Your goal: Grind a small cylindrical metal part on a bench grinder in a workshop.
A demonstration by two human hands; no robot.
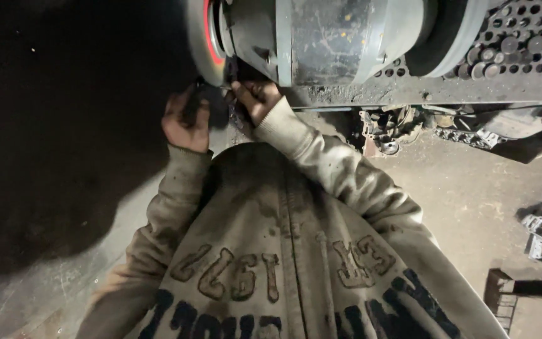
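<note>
Head view showed work mid-way: the left hand (186, 122) and right hand (257, 97), both curled, were pressed to a small dark part (232, 70) beside the red-rimmed wheel (207, 39) of the grey machine (327, 37), their exact grip hidden in shadow.

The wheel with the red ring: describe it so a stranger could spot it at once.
Start at the big grey motor housing along the top. At its left end, just above both hands, sits the wheel. Its bright red ring sets it apart; everything around it is grey or black.
</note>
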